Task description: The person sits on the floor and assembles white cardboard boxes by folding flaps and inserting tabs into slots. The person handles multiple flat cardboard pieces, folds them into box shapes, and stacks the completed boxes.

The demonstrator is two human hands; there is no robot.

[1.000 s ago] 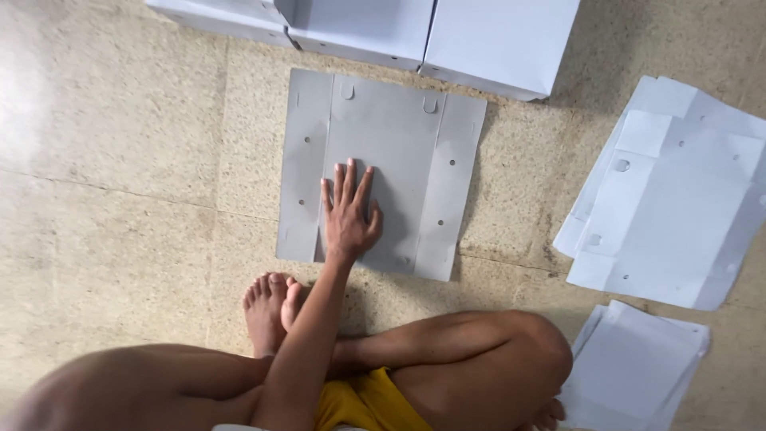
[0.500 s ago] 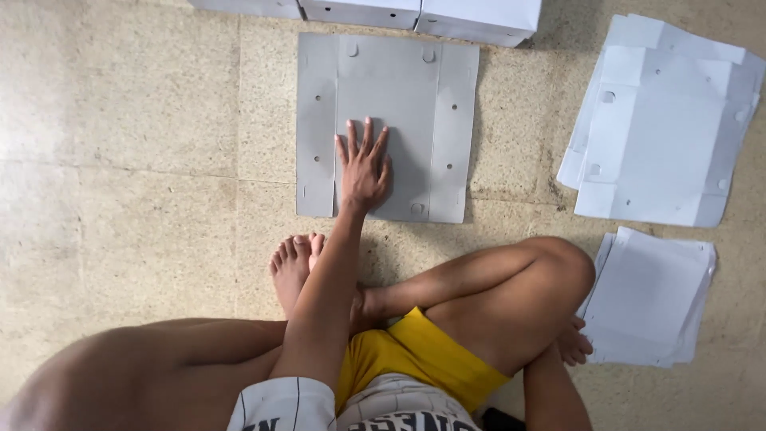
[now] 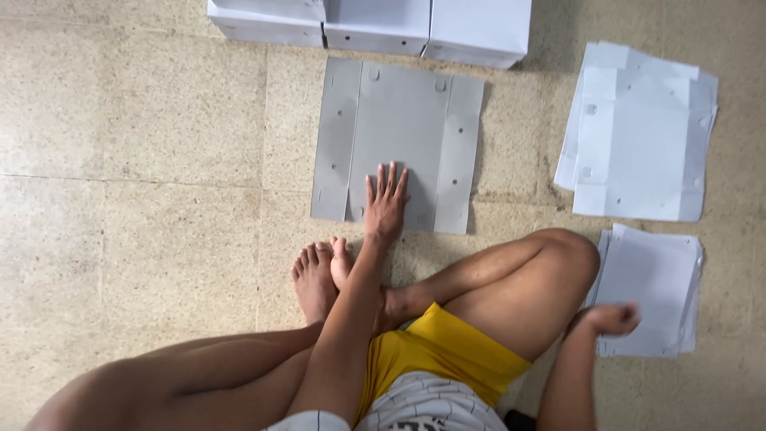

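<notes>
The left hand (image 3: 385, 206) lies flat with its fingers spread, palm down on the near edge of a grey flat sheet (image 3: 396, 120), its grip apart and clamped on nothing. That grey flat sheet lies on the floor (image 3: 159, 160), its side flaps folded out, directly in front of the person's crossed legs and bare feet (image 3: 319, 275). The right hand (image 3: 610, 318) hangs loosely curled over the near white stack (image 3: 654, 279), right of the grey flat sheet and nearer the person; whether its grip touches the paper I cannot tell. A second, larger white stack (image 3: 638, 136) lies right of the grey flat sheet. Beyond the sheet's far edge stand three white boxes (image 3: 375, 20) in a row.
</notes>
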